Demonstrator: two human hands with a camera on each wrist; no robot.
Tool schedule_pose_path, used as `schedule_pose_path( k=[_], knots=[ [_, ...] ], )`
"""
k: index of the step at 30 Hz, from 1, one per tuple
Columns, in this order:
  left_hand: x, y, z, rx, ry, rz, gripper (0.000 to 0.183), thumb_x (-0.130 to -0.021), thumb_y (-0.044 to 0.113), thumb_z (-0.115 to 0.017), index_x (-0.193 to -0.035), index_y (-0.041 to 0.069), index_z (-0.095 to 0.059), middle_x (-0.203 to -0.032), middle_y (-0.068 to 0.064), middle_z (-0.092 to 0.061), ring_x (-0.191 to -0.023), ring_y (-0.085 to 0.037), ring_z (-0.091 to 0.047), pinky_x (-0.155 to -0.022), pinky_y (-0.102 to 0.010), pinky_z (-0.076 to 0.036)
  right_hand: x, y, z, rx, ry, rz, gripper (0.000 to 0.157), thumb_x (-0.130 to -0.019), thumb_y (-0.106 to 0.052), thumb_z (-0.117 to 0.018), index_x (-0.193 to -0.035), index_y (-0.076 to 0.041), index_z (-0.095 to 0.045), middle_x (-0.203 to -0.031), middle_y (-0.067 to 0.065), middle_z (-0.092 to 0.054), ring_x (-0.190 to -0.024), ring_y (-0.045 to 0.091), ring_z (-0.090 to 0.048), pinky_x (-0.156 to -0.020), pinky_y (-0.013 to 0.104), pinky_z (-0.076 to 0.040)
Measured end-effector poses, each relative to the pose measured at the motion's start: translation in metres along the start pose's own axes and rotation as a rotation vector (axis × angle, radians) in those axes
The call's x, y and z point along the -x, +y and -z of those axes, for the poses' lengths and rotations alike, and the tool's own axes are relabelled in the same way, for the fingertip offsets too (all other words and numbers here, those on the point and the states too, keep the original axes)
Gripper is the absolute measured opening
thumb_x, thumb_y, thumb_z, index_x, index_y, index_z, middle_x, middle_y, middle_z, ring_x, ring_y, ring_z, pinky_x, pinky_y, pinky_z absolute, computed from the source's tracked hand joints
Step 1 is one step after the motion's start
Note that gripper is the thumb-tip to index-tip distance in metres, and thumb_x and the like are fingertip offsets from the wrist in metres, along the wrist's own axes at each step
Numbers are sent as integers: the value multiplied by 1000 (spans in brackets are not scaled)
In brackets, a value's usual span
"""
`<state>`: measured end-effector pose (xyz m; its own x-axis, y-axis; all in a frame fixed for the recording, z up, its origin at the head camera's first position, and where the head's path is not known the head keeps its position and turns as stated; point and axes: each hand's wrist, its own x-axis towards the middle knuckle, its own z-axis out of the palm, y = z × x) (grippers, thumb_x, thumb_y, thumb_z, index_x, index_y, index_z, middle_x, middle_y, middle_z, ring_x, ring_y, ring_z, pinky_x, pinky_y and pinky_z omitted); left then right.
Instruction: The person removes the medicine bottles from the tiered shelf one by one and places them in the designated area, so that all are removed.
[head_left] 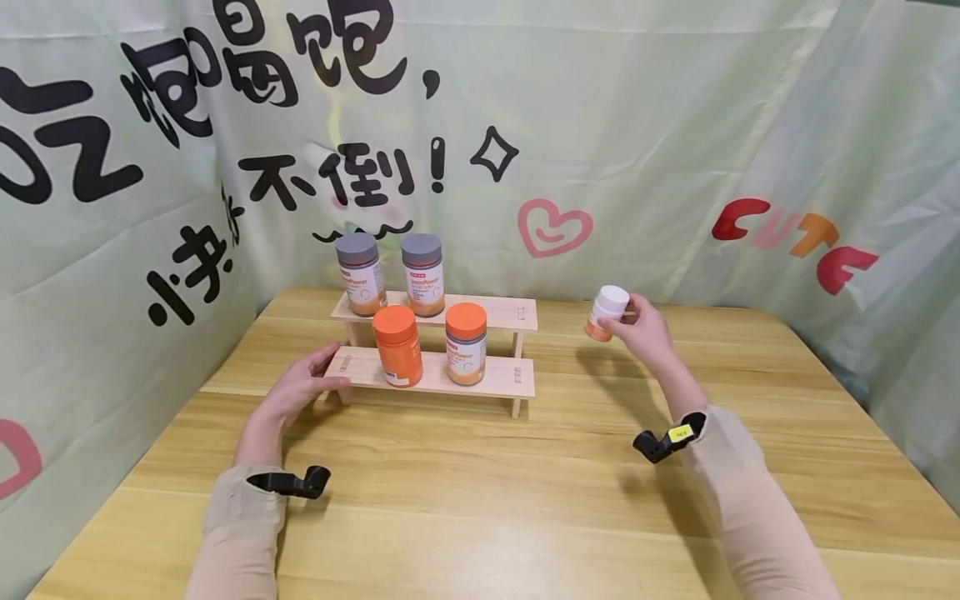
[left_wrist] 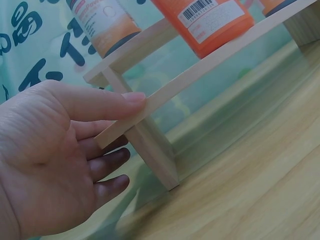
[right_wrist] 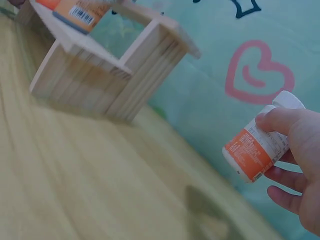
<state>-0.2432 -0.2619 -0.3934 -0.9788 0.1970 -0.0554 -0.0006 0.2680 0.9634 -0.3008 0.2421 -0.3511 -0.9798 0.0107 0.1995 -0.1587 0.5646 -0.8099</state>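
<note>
My right hand (head_left: 647,332) grips a small white pill bottle (head_left: 607,312) with an orange label, tilted and held above the table by thumb and fingers. In the right wrist view the bottle (right_wrist: 260,142) has its white cap partly behind the hand. My left hand (head_left: 298,385) pinches the left end of the two-step wooden rack (head_left: 432,371); in the left wrist view the thumb lies on the board's edge (left_wrist: 165,92) with fingers below. On the lower step stand an all-orange jar (head_left: 399,348) and an orange-capped jar (head_left: 466,346). Two grey-capped jars, left (head_left: 362,275) and right (head_left: 423,277), stand on the upper step.
The wood-grain table (head_left: 465,500) reaches back to a printed fabric curtain (head_left: 637,125) with lettering and a pink heart. Another fabric panel (head_left: 97,275) borders the left side. Each wrist wears a small black camera, left (head_left: 296,482) and right (head_left: 663,442).
</note>
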Motion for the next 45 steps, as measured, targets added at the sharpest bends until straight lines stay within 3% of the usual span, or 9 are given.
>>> schedule_pose_path(
  k=[10,24,34,45],
  knots=[
    [1,0,0,12,3,6,83,-84,7,-65,-146,-4,-11,-153,-20,-4,-139,-34,-6,-111,-48,-10,6,35,-20,40,-42,-33,62,-86,-17,-65,-134,10,-36,-121,28,-49,-109,41,-52,-88,42,-44],
    [-1,-1,0,13,4,2,83,-85,6,-65,-146,-5,-10,-152,-21,-5,-138,-35,-8,-111,-47,-11,7,38,-24,-24,-59,-38,61,-85,-11,-65,-134,9,-34,-122,29,-48,-109,40,-50,-88,41,-43],
    [0,0,0,6,8,10,83,-85,7,-65,-146,-4,-10,-153,-20,-6,-138,-34,-8,-111,-47,-11,10,10,-4,-39,-32,35,63,-90,-24,-61,-137,7,-32,-127,29,-46,-117,41,-45,-93,48,-39],
    [1,1,0,-12,12,10,82,-85,7,-64,-147,-3,-11,-153,-19,-5,-139,-34,-7,-111,-47,-10,-8,-33,7,-40,-46,101,66,-89,-32,-62,-140,-1,-35,-129,22,-49,-119,36,-44,-98,50,-36]
  ],
)
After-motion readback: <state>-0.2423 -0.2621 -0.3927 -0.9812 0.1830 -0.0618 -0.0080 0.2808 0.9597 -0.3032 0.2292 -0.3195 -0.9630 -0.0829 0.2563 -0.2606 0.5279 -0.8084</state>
